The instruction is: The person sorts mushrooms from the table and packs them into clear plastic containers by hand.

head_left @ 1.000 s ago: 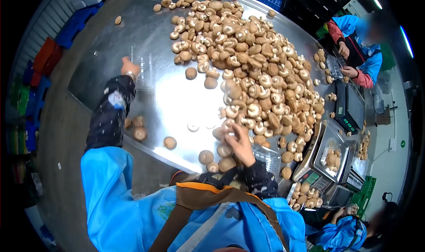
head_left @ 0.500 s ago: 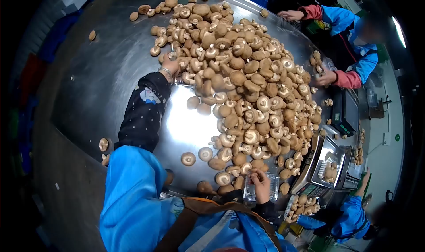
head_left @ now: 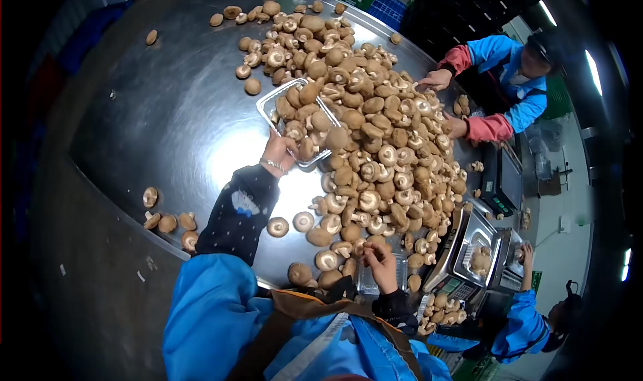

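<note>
My left hand [head_left: 281,151] grips the near edge of a clear plastic tray [head_left: 266,102]. Brown mushrooms [head_left: 303,123] fill this tray, which is tilted against the left side of the big mushroom pile [head_left: 382,123]. At the pile's near end, my right hand [head_left: 380,268] has its fingers curled together beside loose mushrooms; whatever may be between the fingertips is hidden. A second clear plastic tray [head_left: 400,274] lies under and beside my right hand.
Loose mushrooms [head_left: 167,223] sit along the left edge of the steel table [head_left: 161,113]. A scale [head_left: 462,264] carries a tray of mushrooms at the right, with another scale [head_left: 502,180] behind. One co-worker [head_left: 499,80] reaches into the pile; another person [head_left: 526,321] is at lower right.
My left hand has come nearer, and its filled tray now shows plainly, tilted. My right hand has moved slightly left and up off the second tray. The co-worker's hands have moved onto the pile.
</note>
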{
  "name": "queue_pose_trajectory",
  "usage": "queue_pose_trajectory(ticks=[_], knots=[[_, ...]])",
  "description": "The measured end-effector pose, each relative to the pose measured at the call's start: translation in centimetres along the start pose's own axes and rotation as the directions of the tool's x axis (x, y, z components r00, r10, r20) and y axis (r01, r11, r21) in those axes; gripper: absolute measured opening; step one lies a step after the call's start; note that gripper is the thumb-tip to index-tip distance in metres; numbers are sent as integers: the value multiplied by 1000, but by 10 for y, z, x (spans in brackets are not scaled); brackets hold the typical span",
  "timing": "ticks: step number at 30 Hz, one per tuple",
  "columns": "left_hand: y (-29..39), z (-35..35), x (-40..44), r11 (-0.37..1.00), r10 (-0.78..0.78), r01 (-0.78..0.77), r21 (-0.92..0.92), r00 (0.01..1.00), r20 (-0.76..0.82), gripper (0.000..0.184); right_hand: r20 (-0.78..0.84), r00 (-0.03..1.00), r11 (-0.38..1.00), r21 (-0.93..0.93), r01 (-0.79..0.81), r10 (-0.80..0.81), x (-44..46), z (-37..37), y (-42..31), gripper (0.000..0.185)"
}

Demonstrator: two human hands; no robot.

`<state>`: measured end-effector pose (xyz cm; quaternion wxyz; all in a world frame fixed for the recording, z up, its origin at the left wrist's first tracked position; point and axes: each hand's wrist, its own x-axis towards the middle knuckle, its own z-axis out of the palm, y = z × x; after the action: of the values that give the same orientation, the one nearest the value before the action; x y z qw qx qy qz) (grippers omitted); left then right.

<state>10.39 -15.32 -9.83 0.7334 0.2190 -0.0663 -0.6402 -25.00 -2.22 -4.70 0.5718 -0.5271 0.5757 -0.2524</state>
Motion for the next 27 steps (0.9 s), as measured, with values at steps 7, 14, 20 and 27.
queue_pose_trajectory(ticks=[7,14,20,27], knots=[[-40,36,-132,985,-168,167,-52,986,-17,69,-74,956,958,15,287,-285,2,14,-35,35],[-104,42,-210,941,-336,337,-18,942,18,71,177,717,507,-596,623,-674,-38,9,-57,46],[-122,46,-230,824,-566,563,-67,824,-33,45,98,642,529,-480,700,-760,-59,-2,-56,40],[-135,42,-241,802,-596,598,-4,800,63,49,-280,807,850,-77,522,-520,-18,-62,-40,29]])
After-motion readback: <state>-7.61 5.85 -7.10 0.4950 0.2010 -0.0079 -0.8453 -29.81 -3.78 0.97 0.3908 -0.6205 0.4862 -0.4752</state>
